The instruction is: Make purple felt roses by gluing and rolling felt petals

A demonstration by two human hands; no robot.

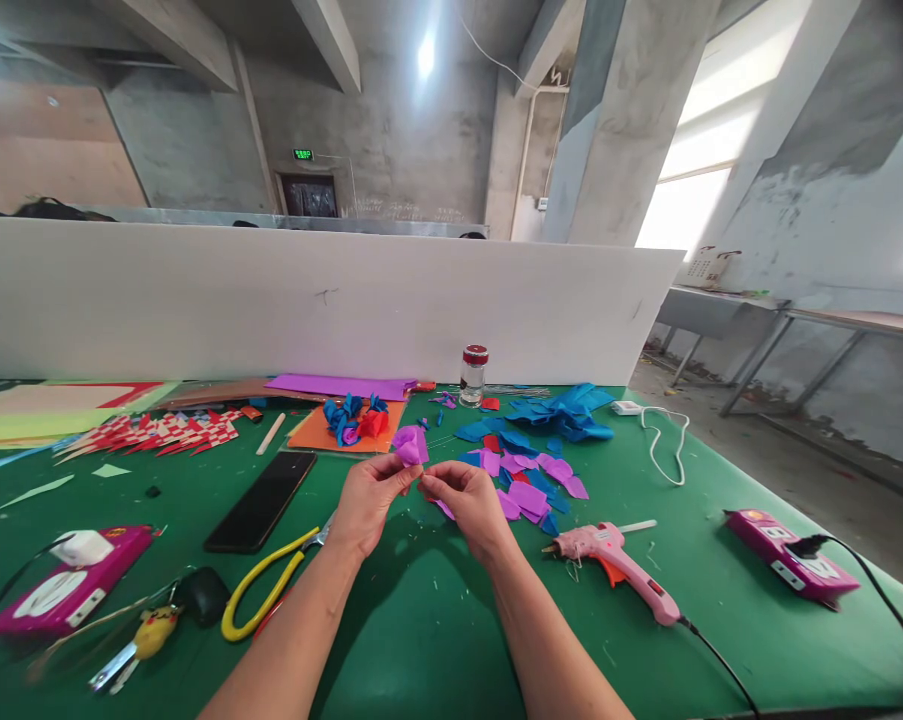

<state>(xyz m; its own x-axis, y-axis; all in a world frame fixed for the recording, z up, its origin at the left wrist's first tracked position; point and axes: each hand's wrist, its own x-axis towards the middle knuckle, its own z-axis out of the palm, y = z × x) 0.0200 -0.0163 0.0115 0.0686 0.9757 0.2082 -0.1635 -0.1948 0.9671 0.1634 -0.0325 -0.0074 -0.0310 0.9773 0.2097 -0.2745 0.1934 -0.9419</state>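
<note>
Pinching the base of the purple flower (410,446) between thumb and index finger, the left hand (372,500) supports it above the table (421,620), ahead of the wearer. The right hand (466,505) meets it from the other side, thumb and index fingertip pressed together just beside the base. Whether anything lies between these right fingertips cannot be told. The fingers cover the underside of the flower; a stem, if fitted, cannot be made out. The folds of the paper merge into one tone, so individual layers are hard to count.

The flower points upward, bloom above the fingertips. Its long axis runs from the pinch to the crown, close to upright, with a slight lean toward the left.

The left forearm hides part of the scissors (280,548); their yellow handle remains visible. The right hand covers some of the petals (527,498). The cord of the glue gun (608,550) is cut off at the lower edge, as are both forearms.
</note>
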